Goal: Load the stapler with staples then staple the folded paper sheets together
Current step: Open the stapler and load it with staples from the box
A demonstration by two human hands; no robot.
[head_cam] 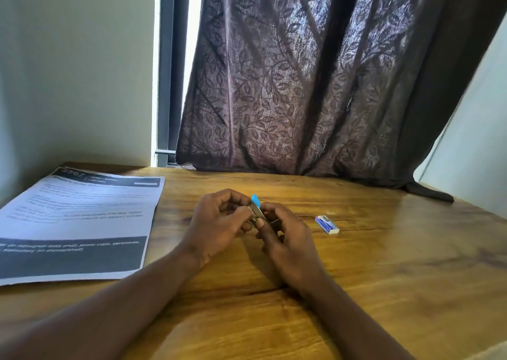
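Note:
A small stapler (pixel 256 208) with a blue top and a metal body is held between both hands above the middle of the wooden table. My left hand (pixel 219 225) grips it from the left with curled fingers. From the right, my right hand (pixel 285 236) holds it, thumb against the metal part. Most of the stapler is hidden by my fingers. A little white and blue staple box (pixel 327 224) lies on the table to the right of my hands. The printed paper sheets (pixel 79 222) lie flat at the left of the table.
The wooden table (pixel 384 263) stands in a corner, with a wall on the left and a dark patterned curtain (pixel 315 85) hanging onto its far edge. A tiny pale scrap (pixel 330 213) lies just beyond the staple box.

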